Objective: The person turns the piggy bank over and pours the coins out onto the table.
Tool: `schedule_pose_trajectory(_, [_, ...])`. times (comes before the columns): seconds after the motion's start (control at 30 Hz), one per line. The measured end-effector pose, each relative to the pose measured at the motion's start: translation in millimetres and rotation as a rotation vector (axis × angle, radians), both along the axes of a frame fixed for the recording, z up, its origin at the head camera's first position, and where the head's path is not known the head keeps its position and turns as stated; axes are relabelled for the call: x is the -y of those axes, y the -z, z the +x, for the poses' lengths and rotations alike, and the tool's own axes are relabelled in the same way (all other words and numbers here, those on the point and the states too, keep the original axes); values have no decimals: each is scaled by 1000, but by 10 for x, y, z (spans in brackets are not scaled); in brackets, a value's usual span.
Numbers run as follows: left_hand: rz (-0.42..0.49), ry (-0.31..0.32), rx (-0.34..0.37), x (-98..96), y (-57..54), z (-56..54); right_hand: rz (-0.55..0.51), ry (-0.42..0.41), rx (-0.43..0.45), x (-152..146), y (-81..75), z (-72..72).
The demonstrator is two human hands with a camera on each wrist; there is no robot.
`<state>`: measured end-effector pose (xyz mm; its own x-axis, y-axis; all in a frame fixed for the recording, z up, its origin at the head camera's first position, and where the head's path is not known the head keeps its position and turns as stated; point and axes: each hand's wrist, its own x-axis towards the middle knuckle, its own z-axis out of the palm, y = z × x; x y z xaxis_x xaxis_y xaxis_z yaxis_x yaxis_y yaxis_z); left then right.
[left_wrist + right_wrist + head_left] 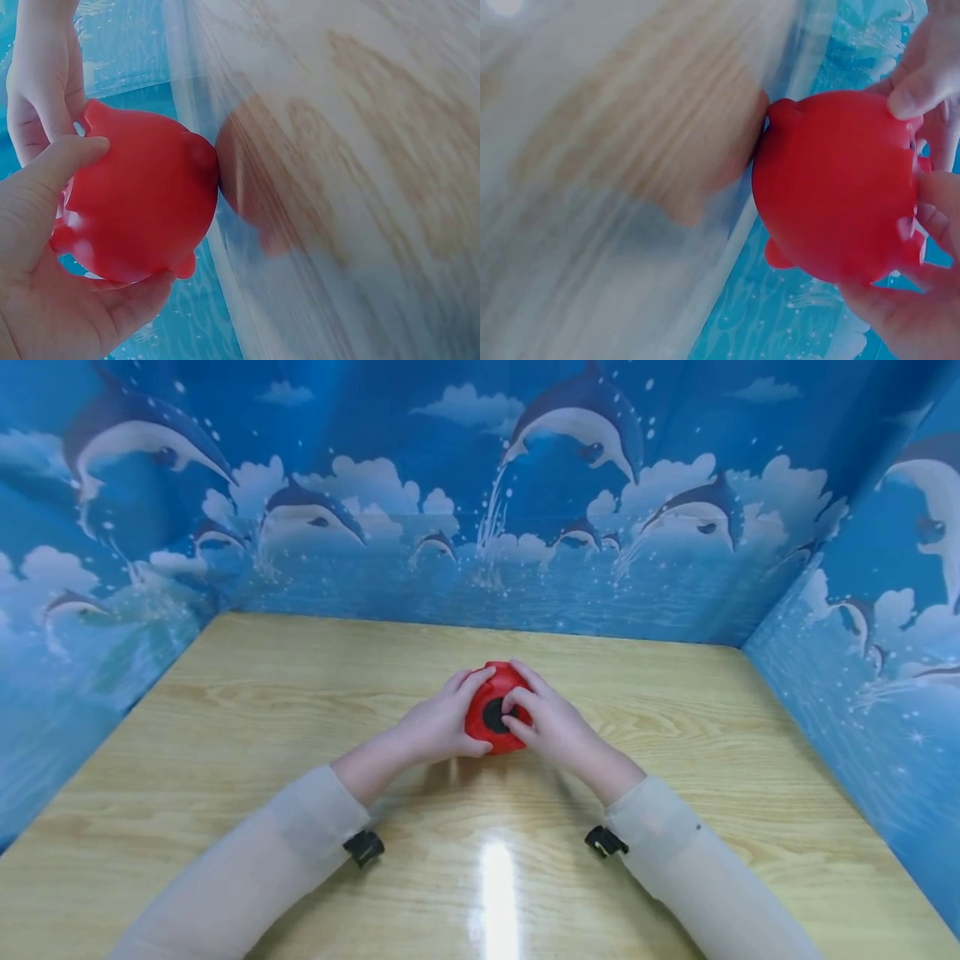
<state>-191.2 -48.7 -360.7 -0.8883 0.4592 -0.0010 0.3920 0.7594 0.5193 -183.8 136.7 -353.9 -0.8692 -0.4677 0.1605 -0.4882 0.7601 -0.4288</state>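
Note:
A round red piggy bank (476, 717) with stubby bumps stands on the wooden table, a black round plug (492, 717) facing up. My left hand (442, 718) grips its left side, thumb near me and fingers toward the far side. In the left wrist view the left thumb presses the red shell (142, 195) and the fingers hold it from the opposite side. My right hand (553, 722) has thumb and index finger brought together at the plug's right edge, while another finger reaches along the bank's far side. In the right wrist view the red body (832, 187) hides the plug.
The wood-grain table (675, 718) spreads out around the bank, with a bright glare near its front. Blue dolphin-printed curtains (420, 577) close off the back and both sides. A small black device (363, 848) sits at each sleeve cuff.

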Motion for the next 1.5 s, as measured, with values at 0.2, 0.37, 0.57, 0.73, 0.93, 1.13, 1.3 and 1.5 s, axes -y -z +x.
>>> schedule_pose_trajectory(0.2, [26, 3, -1, 5, 8, -7, 30, 62, -105, 54, -3, 72])
schedule_pose_trajectory(0.37, [35, 16, -1, 21, 4, -21, 39, 93, -187, 118, -10, 97])
schedule_pose_trajectory(0.57, [18, 26, -8, 39, 10, -26, 45, 113, -195, 157, 0, 113])
schedule_pose_trajectory(0.73, [26, 29, -10, 33, -1, -29, 43, 118, -194, 163, -11, 122])
schedule_pose_trajectory(0.93, [26, 32, 0, 44, 4, -23, 43, 111, -186, 178, -15, 129])
schedule_pose_trajectory(1.13, [32, 32, 3, 46, 5, -25, 22, 111, -187, 183, -14, 129])
schedule_pose_trajectory(1.3, [22, 25, 15, 43, -8, -16, 16, 114, -171, 183, 0, 122])
schedule_pose_trajectory(1.5, [20, 18, 24, 35, -5, -4, 13, 166, -153, 201, 20, 136])
